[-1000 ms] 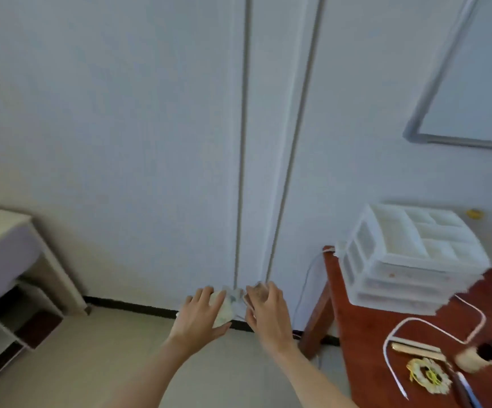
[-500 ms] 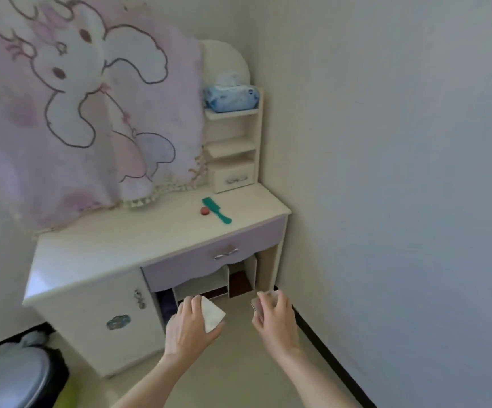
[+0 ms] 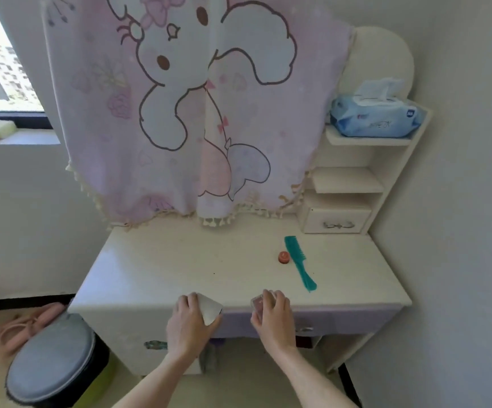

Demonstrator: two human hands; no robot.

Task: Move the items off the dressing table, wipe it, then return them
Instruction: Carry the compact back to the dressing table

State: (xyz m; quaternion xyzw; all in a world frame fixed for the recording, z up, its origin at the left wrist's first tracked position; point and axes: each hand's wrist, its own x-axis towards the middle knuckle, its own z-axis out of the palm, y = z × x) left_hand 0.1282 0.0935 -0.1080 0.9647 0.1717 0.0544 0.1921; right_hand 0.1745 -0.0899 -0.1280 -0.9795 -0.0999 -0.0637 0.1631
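Note:
The cream dressing table (image 3: 180, 260) fills the middle of the view. On its right part lie a teal comb (image 3: 299, 261) and a small red round cap (image 3: 283, 257) just left of it. My left hand (image 3: 187, 325) holds a small white flat item (image 3: 209, 310) at the table's front edge. My right hand (image 3: 274, 319) grips a small pinkish clear case (image 3: 258, 304) beside it, also at the front edge.
A pink cartoon-rabbit cloth (image 3: 194, 113) hangs over the mirror. A shelf unit (image 3: 353, 184) at the back right carries a blue wipes pack (image 3: 374, 113) and a small drawer (image 3: 337, 222). A grey-topped stool (image 3: 53, 357) stands at the lower left, wall close on the right.
My view swung from the wall and a red-brown desk round to the dressing table. Both hands, still holding their items, came up to its front edge.

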